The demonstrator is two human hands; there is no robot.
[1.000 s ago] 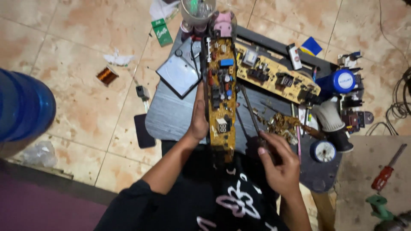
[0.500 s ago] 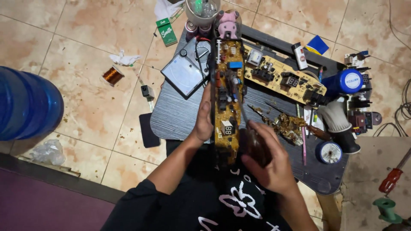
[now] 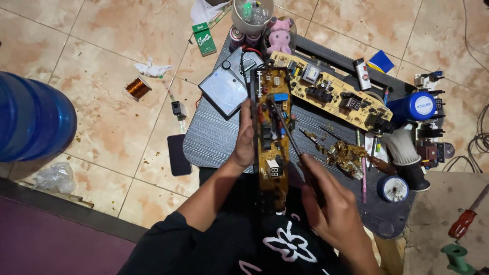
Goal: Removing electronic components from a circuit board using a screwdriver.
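Sitting at the far left on the tiled floor, a big translucent blue water jug [image 3: 30, 119] lies well away from the work, with a small spool of copper wire [image 3: 137, 87], a crumpled white tissue [image 3: 152, 67] and a green cardboard packet [image 3: 204, 40] scattered between it and the dark grey ribbed tabletop [image 3: 214, 142]. A flat rectangular meter with a pale face [image 3: 224, 90] lies on the table's near-left part, just beside the work, probably kept within easy reach. The left hand [image 3: 245, 140] wraps its fingers around the left edge of a long narrow yellow-brown circuit board [image 3: 272, 137], gripping it and holding it lengthwise away from the body so that the component side faces up toward the camera. The right hand [image 3: 333, 209] closes its fingers around the handle of a thin dark pointed tool [image 3: 285, 127], which slants up and left so that its tip rests among the parts near a small blue component; that grip seems chosen for fine control. Further right, a second, wider yellow circuit board [image 3: 331, 97] lies flat and diagonal on the table, with a tangle of brownish scrap [image 3: 346, 155], a white cloth glove [image 3: 402, 147] and a blue cylindrical capacitor [image 3: 415, 107] beyond it. At the far right edge a red-handled screwdriver [image 3: 466, 219] lies apart.
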